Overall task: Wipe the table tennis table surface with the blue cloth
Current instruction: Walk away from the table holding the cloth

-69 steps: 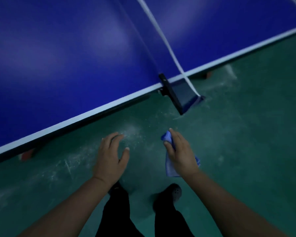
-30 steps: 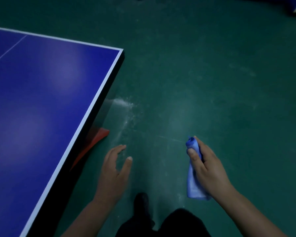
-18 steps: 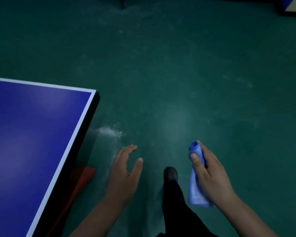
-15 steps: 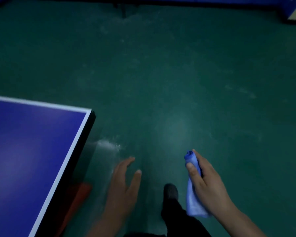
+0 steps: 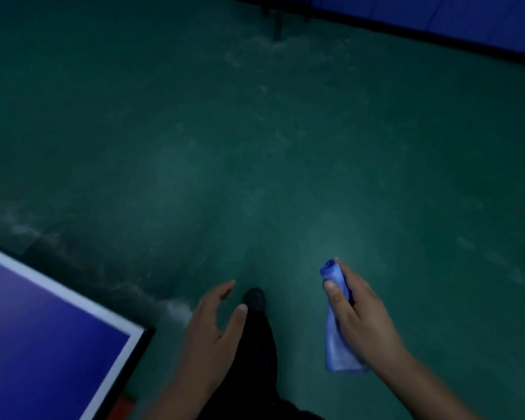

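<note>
A corner of the blue table tennis table (image 5: 37,338), edged with a white line, fills the lower left. My right hand (image 5: 361,316) grips the rolled blue cloth (image 5: 335,341) over the green floor, well to the right of the table; the cloth's lower end hangs below my palm. My left hand (image 5: 215,331) hovers with relaxed fingers and holds nothing, just right of the table corner. Neither hand touches the table.
Green floor (image 5: 255,162) with pale scuff marks spreads ahead. A blue barrier (image 5: 467,19) with a dark base runs along the far right. My dark-trousered leg and shoe (image 5: 255,298) step forward between my hands. Something red (image 5: 119,409) shows under the table edge.
The view has swung from the net and long side round the table's corner; the table now sits lower left. My hands keep their poses, the right still gripping the cloth.
</note>
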The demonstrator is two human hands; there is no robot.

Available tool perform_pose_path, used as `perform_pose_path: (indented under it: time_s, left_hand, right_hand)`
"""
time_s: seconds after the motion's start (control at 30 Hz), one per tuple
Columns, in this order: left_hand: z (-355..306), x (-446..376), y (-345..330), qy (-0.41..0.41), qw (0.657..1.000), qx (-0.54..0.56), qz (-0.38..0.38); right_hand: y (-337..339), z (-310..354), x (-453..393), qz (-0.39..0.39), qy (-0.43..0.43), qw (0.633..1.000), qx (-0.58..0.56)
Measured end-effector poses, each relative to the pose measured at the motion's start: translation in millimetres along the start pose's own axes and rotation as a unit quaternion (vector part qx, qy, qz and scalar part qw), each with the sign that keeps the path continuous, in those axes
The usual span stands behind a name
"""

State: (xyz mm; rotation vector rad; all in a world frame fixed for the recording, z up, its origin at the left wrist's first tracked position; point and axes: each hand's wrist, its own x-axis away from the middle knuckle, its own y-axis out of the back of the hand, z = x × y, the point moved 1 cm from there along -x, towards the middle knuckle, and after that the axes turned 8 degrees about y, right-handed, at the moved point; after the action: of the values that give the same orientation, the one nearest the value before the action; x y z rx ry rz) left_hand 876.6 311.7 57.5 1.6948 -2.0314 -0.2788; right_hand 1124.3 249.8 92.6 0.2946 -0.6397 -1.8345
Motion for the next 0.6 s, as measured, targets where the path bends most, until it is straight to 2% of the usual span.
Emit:
perform_pose_path:
  time_s: [0.07,0.23,0.33,0.47,0.6]
  left_hand:
    - [-10.7,-70.3,-3.4,0.029,0.999,0.012,0.008]
    - [-90.8,-253.3,-10.6,-0.002,1.000,0.010,0.018]
    - [-150.0,-352.4,-22.5,-0.044,0.999,0.022,0.010]
    - [-196.8,-479.2,-60.2,-0.069,0.997,0.027,0.015]
    - [-225.7,-595.4,-114.8,-0.027,0.999,0.015,0.023]
  right_hand:
    - [-1.5,9.7,-72.5,0.002,-0.004,1.000,0.011]
    - [22.6,43.0,-248.4,0.000,-0.009,1.000,0.029]
    - [45.0,51.0,-344.4,-0.036,-0.007,0.999,0.021]
    - [60.8,41.9,-475.5,-0.056,-0.020,0.998,0.002]
    - [76.0,25.4,-615.2,-0.045,-0.028,0.999,-0.009]
